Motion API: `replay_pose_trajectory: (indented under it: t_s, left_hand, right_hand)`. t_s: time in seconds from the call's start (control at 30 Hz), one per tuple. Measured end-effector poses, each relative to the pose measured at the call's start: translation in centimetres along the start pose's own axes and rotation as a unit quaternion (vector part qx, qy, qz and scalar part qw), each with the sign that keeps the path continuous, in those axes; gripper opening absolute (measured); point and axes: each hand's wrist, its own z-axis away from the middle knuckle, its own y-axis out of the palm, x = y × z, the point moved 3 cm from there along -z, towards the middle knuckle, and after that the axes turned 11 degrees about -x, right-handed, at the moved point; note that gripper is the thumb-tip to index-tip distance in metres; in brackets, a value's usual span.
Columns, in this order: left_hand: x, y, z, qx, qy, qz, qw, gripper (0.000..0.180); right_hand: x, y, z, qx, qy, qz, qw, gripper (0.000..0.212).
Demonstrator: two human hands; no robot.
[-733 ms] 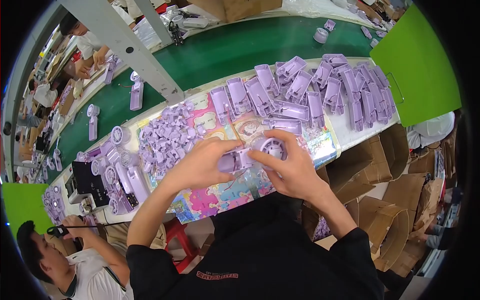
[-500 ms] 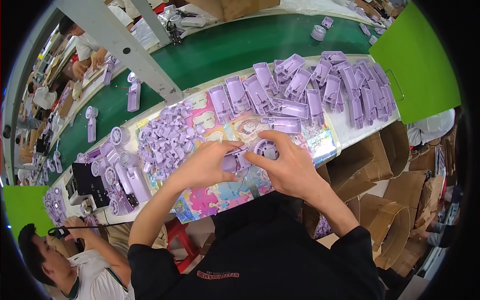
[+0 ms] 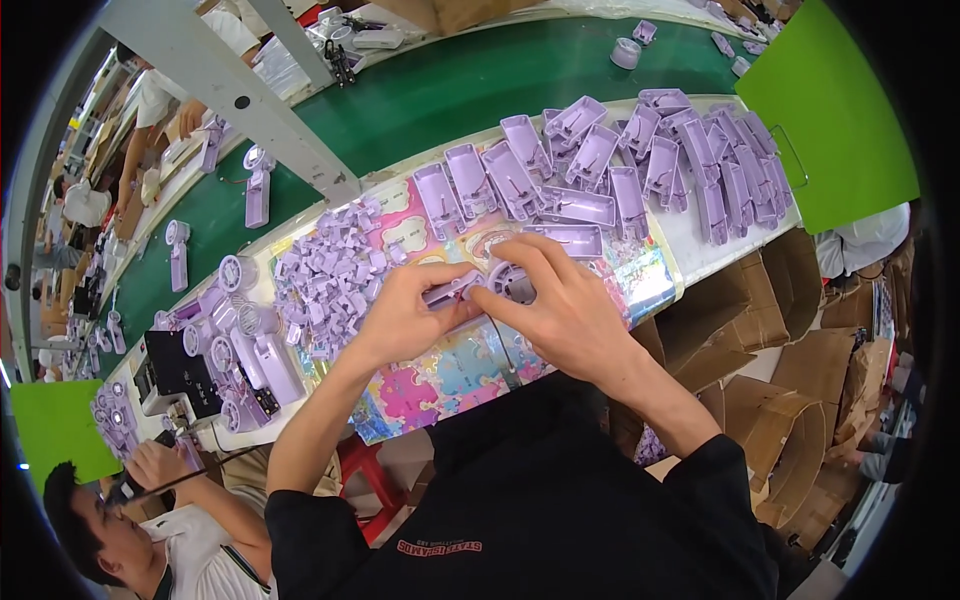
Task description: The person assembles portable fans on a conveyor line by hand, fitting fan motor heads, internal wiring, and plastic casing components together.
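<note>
My left hand (image 3: 405,312) pinches the handle end of a lilac plastic housing (image 3: 450,292), thumb on the near side and fingers on the far side, while my right hand (image 3: 562,312) curls over its round head (image 3: 512,283), a hollow ring partly hidden by my fingers; my right thumb and fingertips press in close to where the handle meets the ring. Just what those fingertips grip there is too small and covered to tell. The piece sits between my 2 hands, in front of my body, above a glossy patterned sheet (image 3: 430,390) of pink, blue and yellow. A thin dark wire (image 3: 503,345) trails from beneath it toward me. Left of my left hand spreads a heap of small, angular lilac clips (image 3: 325,275), hard-edged and jumbled. Beyond my hands lie smooth, trough-shaped half shells (image 3: 465,180), hollow side up, thin wires inside some; to the right they crowd into a dense overlapping pile (image 3: 735,180). Farther left are lilac bodies (image 3: 275,365) with long rounded handles, near round slatted heads, next to a flat matte-black box (image 3: 180,372). Past the worktable runs a smooth green belt (image 3: 420,125), crossed in my view by a scuffed grey metal post (image 3: 230,100). At the right stand a flat lime-green panel (image 3: 830,130) and, lower, creased brown cardboard boxes (image 3: 790,450).
</note>
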Motion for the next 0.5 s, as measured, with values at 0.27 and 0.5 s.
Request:
replay_pose_trajectory:
  t_s: [0.27,0.5]
  left_hand:
    - [0.6,-3.3,-4.8,-0.105,0.036,0.078,0.991,0.041]
    - [4.3,-9.9,-18.7,-0.299,-0.111,0.049,0.947,0.028]
  right_hand:
    - [-3.2,5.2,2.9,-0.195,0.179,-0.102,0.959,0.050]
    - [-3.1,11.0,5.7,-0.051,0.122,-0.059,0.989,0.016]
